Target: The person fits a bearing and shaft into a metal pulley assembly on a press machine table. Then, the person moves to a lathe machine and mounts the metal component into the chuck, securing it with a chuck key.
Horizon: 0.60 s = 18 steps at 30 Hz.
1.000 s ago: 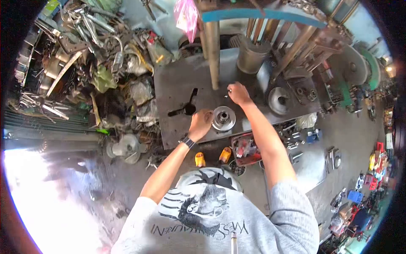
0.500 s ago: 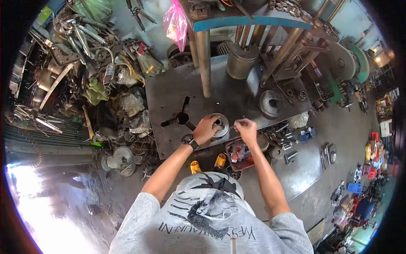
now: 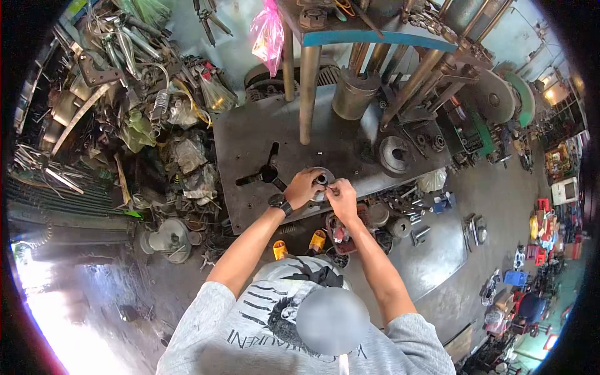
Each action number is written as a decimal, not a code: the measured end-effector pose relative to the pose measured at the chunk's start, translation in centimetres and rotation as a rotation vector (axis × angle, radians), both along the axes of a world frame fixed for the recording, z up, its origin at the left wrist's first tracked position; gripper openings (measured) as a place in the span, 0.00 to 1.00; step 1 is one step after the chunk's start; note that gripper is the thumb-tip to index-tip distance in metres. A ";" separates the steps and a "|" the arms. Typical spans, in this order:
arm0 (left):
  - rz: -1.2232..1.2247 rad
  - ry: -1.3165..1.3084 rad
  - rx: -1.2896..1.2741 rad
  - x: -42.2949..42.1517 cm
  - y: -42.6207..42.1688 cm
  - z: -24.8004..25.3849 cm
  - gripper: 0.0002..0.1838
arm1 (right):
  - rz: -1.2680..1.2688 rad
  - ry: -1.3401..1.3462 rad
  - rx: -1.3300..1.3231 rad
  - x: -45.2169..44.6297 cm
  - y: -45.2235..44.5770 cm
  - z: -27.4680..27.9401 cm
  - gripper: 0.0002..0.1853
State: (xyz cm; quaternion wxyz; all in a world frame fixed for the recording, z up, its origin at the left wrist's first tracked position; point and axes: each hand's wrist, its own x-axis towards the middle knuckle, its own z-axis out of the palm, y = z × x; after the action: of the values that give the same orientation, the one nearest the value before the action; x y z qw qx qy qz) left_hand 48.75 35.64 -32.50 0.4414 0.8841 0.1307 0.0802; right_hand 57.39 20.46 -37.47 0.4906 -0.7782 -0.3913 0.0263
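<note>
From a distance I read the scene leftward first. A tangled heap of grey metal parts and clear plastic bags (image 3: 189, 153) crowded the left edge of the dark grey steel surface (image 3: 250, 137). Toward its front left corner lay a black three-armed shape (image 3: 269, 173); whether it was a slot or a flat piece, I couldn't tell. Next came the left grip (image 3: 304, 187), below which a black wristwatch (image 3: 279, 201) circled the wrist. Thumb and fingers were curled around the hub of a silver, round metal part with a dark central bore (image 3: 321, 179), which sat near the middle of the front edge. I judged that this hold steadied the part, and that its place close to the body let both arms reach it easily.

At the part's right side, the right grip (image 3: 342, 201) had its fingertips drawn together against the hub; I couldn't tell whether they pinched something small. Coming from the opposite side, it probably left the bore in view from above.

Farther right, a grey metal cylinder (image 3: 355, 97) stood near the back edge, and a thick grey metal ring (image 3: 395, 155) lay toward the right edge, both apart from the hands, seemingly set aside to leave working room.
</note>
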 end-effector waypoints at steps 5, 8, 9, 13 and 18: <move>-0.035 -0.005 0.022 0.2 0.3 -0.2 0.20 | 0.072 -0.224 -0.149 -0.1 -0.2 0.8 0.08; -0.022 -0.088 0.052 0.1 0.3 -0.9 0.23 | 0.138 -0.300 -0.204 -0.9 -0.8 1.6 0.10; -0.006 -0.068 0.043 0.0 0.3 -1.1 0.23 | 0.159 -0.325 -0.247 -1.1 -1.1 1.7 0.12; 0.029 -0.140 0.057 0.4 0.0 -3.0 0.23 | 0.286 -0.430 -0.356 -0.9 -2.8 2.5 0.23; 0.004 0.032 -0.254 1.2 1.9 2.5 0.19 | 0.431 -0.602 -0.395 1.4 -3.9 7.0 0.27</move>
State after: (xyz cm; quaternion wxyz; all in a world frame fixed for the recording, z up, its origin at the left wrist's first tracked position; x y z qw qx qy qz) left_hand 49.93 37.56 -29.95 0.5476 0.8219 0.1488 0.0498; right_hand 58.76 16.59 -30.50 0.1789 -0.7306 -0.6584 -0.0260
